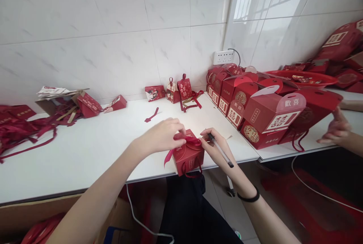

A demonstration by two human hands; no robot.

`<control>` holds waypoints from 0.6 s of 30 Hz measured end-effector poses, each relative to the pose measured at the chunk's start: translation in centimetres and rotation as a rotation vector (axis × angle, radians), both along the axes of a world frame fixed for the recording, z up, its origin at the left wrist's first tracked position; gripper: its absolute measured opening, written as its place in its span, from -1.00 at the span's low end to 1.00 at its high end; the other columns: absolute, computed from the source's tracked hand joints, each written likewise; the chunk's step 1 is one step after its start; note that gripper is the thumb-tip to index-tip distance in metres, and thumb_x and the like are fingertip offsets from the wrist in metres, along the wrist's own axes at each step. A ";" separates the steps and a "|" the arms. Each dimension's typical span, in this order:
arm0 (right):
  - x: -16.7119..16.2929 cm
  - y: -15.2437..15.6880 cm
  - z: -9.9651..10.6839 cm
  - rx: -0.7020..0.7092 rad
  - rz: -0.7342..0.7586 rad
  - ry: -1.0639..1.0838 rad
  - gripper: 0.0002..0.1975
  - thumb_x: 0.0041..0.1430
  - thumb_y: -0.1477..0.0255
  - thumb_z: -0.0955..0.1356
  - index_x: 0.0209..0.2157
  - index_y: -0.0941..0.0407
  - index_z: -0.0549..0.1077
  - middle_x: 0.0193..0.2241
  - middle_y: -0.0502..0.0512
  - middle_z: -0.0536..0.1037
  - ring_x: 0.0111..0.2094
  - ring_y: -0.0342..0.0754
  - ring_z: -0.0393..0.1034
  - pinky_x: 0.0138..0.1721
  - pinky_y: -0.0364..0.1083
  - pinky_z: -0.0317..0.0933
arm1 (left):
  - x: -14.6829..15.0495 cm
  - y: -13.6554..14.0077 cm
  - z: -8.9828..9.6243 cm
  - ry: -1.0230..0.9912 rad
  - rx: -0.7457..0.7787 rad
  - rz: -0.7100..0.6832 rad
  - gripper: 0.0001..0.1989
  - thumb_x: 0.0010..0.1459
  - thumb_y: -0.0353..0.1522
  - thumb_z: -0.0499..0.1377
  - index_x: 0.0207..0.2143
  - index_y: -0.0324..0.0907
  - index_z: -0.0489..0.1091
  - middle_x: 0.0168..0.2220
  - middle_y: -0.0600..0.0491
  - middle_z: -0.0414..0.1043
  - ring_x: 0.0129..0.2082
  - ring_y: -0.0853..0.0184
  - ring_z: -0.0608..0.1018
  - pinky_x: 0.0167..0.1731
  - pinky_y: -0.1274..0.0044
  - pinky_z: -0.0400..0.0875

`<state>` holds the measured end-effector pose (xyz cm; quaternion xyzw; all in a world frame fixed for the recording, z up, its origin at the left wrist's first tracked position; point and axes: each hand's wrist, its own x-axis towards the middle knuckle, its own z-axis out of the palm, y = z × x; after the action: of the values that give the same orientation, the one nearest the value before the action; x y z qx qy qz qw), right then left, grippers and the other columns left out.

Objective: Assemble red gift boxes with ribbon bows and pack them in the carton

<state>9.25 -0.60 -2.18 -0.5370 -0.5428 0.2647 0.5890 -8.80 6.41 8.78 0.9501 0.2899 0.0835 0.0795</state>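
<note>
A red gift box (pixel 189 159) with printed lettering and a cord handle sits at the table's front edge. Across its top runs a loop of red ribbon (pixel 193 141), with one tail hanging at the left. My left hand (pixel 167 134) pinches the ribbon from the left side. My right hand (pixel 216 147) has its thumb and finger closed on the ribbon loop's right end. A pen (pixel 221 151) with a black cap is tucked in that same hand, pointing down toward the wrist.
Rows of assembled red boxes (pixel 252 104) stand at the right, with a co-worker's hand (pixel 336 127) touching one. Small red boxes (pixel 184 87) and ribbon scraps lie by the wall. Ribbons (pixel 31 130) pile up at the left; a cardboard carton (pixel 113 217) is below.
</note>
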 end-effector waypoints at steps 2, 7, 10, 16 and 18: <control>-0.1 -0.2 0.2 0.006 -0.012 -0.007 -0.79 0.06 0.29 0.30 -0.30 0.13 0.31 -0.49 0.00 0.37 -0.49 -0.11 0.27 -0.45 -0.16 0.13 | 0.8 0.3 -1.2 0.009 -0.050 -0.056 -0.82 0.10 -0.29 0.07 -0.38 -0.14 0.43 -0.36 0.05 0.39 -0.27 0.28 0.44 -0.25 0.50 0.28; -0.2 -0.6 0.2 -0.004 -0.037 0.001 -0.78 0.04 0.27 0.30 -0.33 0.13 0.32 -0.49 0.02 0.39 -0.50 -0.10 0.28 -0.48 -0.17 0.16 | 0.7 0.2 -3.2 -0.126 -0.066 0.014 -0.78 0.15 -0.27 0.02 -0.44 -0.16 0.39 -0.35 0.06 0.38 -0.31 0.31 0.43 -0.25 0.48 0.30; -0.5 -1.0 0.2 0.004 -0.064 -0.005 -0.79 0.06 0.27 0.30 -0.34 0.12 0.31 -0.48 0.03 0.40 -0.47 -0.10 0.29 -0.46 -0.17 0.18 | 0.6 0.0 -4.2 -0.209 -0.047 0.046 -0.81 0.14 -0.30 0.04 -0.48 -0.17 0.34 -0.39 0.06 0.37 -0.31 0.31 0.41 -0.23 0.45 0.31; -0.7 -2.4 0.7 0.040 -0.129 -0.082 -0.85 0.09 0.31 0.27 -0.38 0.11 0.30 -0.53 0.00 0.37 -0.48 -0.11 0.27 -0.44 -0.18 0.18 | 1.7 -0.3 -6.3 -0.431 -0.077 0.113 -0.85 0.11 -0.36 0.08 -0.51 -0.18 0.29 -0.39 0.07 0.37 -0.28 0.32 0.40 -0.23 0.48 0.32; -0.3 -2.9 0.8 0.040 -0.155 -0.089 -0.84 0.10 0.30 0.28 -0.38 0.11 0.31 -0.53 0.00 0.36 -0.48 -0.11 0.27 -0.45 -0.19 0.17 | 2.4 -0.5 -6.4 -0.455 -0.090 0.116 -0.85 0.11 -0.36 0.08 -0.52 -0.17 0.29 -0.40 0.07 0.37 -0.28 0.32 0.40 -0.22 0.47 0.32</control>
<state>8.91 -3.51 -1.40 -0.5768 -0.5303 0.1834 0.5937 -6.38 5.94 2.37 0.8841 0.3221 0.2868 0.1799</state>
